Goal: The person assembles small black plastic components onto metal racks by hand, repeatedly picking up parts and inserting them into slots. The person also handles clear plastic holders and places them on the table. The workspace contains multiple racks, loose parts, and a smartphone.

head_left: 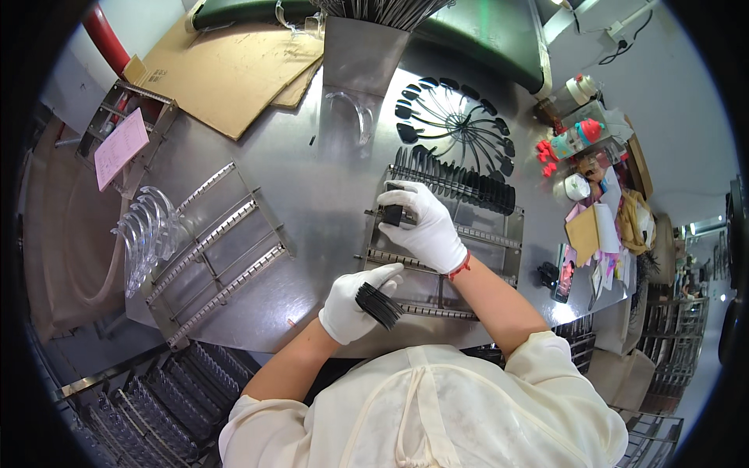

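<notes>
My left hand (pixel 349 306), in a white glove, is closed around a fanned stack of thin black plates (pixel 379 306) near the front edge of the table. A white glove also covers my right hand (pixel 425 226); its thumb and fingers pinch a dark flat piece (pixel 392 214) at the left side of a slotted metal rack (pixel 484 232). Along the far bar of this rack stands a row of upright black plates (pixel 460 183). Beyond it, black paddle-shaped pieces on thin stems lie fanned in a ring (pixel 456 125).
On the left, a second slotted rack (pixel 226 226) holds clear curved pieces (pixel 148 234). Cardboard sheets (pixel 226 70) and a metal holder (pixel 363 58) full of thin dark rods stand at the back. Bottles (pixel 577 136), papers (pixel 605 234) and a phone (pixel 563 273) crowd the right edge.
</notes>
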Demonstrator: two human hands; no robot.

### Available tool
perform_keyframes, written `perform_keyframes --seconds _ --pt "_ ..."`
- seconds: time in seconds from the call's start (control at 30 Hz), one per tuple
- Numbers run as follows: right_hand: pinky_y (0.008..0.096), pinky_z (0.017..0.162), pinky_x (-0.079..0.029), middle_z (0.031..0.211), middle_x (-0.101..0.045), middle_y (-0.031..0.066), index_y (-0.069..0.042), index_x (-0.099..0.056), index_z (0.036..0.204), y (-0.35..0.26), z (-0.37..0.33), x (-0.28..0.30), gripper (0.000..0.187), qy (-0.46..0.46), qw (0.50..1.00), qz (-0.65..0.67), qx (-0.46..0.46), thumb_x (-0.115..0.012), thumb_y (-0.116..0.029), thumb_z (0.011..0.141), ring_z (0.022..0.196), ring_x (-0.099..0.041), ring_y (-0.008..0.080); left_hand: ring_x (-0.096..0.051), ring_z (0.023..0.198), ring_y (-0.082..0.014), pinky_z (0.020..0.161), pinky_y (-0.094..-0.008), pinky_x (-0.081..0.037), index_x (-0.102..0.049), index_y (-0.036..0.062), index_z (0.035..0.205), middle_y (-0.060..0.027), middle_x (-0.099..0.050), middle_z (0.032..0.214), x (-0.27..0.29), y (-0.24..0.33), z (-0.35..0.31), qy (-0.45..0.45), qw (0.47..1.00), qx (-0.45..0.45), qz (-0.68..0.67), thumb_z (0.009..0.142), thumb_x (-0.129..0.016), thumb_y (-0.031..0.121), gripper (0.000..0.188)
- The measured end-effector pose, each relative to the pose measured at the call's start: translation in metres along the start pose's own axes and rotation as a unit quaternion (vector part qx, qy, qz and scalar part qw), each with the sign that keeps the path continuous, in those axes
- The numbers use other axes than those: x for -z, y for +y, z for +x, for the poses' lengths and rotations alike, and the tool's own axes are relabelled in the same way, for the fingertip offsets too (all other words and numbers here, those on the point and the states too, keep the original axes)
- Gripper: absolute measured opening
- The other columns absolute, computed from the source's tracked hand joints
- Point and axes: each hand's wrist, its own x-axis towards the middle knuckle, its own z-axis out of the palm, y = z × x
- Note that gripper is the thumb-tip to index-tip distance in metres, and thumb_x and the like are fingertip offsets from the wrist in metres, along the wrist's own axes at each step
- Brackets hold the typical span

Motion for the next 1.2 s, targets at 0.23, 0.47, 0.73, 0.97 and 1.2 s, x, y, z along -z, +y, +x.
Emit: perform_keyframes --seconds 0.23,0.47,0.73,0.97,1.2 --pt "0.0355 0.096 -0.057 0.130 -0.062 0.0146 -0.012 -0.074 0.110 -0.011 0.000 0.009 0.040 -0.007 0.998 -0.055 -0.001 -0.084 -0.003 0.072 0.113 -0.067 0.0292 -0.076 0.082 -0.0306 0.073 -0.0370 -0.060 -0.068 0.0011 0.123 -0.0164 -0.077 0.095 -0.002 0.003 0.003 0.012 1.000 -0.010 0.014 0.098 -0.065 0.009 0.027" --pt "0.0364 0.092 -0.059 0.129 -0.062 0.0150 -0.015 -0.074 0.108 -0.016 0.004 0.001 0.038 -0.037 0.991 -0.115 0.051 -0.085 -0.006 0.073 0.112 -0.066 0.0300 -0.076 0.083 -0.0291 0.074 -0.0353 -0.060 -0.066 -0.0022 0.125 -0.0163 -0.076 0.096 0.000 0.005 0.003 -0.007 0.999 -0.019 0.042 0.100 -0.063 0.007 0.027" --pt "0.0362 0.095 -0.057 0.131 -0.064 0.0154 -0.014 -0.076 0.114 -0.009 -0.012 0.025 0.047 -0.031 0.993 -0.114 -0.016 -0.088 -0.006 0.070 0.115 -0.066 0.0303 -0.075 0.080 -0.0302 0.071 -0.0383 -0.060 -0.067 0.0038 0.126 -0.0136 -0.077 0.093 -0.002 0.004 0.001 0.005 1.000 -0.016 0.026 0.097 -0.065 0.009 0.029" --pt "0.0370 0.092 -0.055 0.131 -0.067 0.0124 -0.022 -0.076 0.114 0.008 -0.033 0.048 0.046 -0.002 0.992 -0.128 -0.008 -0.089 -0.018 0.070 0.108 -0.068 0.0286 -0.076 0.083 -0.0290 0.075 -0.0357 -0.060 -0.065 -0.0010 0.128 -0.0158 -0.076 0.097 0.000 0.005 0.001 -0.019 0.999 -0.002 0.032 0.103 -0.060 0.009 0.027" --pt "0.0345 0.089 -0.050 0.137 -0.067 0.0108 -0.023 -0.076 0.117 0.023 -0.057 0.077 0.054 -0.008 0.986 -0.164 -0.018 -0.092 -0.023 0.065 0.100 -0.069 0.0220 -0.073 0.078 -0.0245 0.074 -0.0333 -0.058 -0.065 0.0009 0.131 -0.0130 -0.075 0.092 -0.001 0.005 0.000 -0.017 0.996 0.068 -0.051 0.093 -0.068 0.003 0.038"
